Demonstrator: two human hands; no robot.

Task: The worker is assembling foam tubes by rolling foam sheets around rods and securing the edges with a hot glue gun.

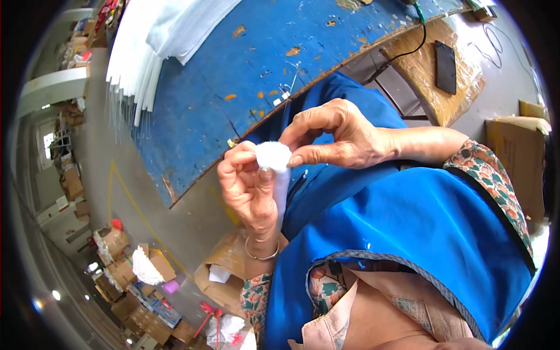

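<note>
Over my lap, my left hand (249, 184) is wrapped round a slim white roll (281, 195), thumb across its front and fingers behind. The roll stands nearly upright, its round fuzzy end (273, 155) facing up; its lower part runs down behind my left wrist. My right hand (345, 137) comes in from the right, thumb and forefinger bent in a pinch at the rim of that fuzzy end. Whether a fine thread is between those fingertips is too small to make out.
The worn blue table (216, 99) lies ahead, bearing a bundle of long white strips (140, 76) and scattered scraps. To the right, a black phone (445, 67) rests on a wrapped cardboard piece (408, 52). A cable hangs over the edge. Open carton (204, 274) at lower left.
</note>
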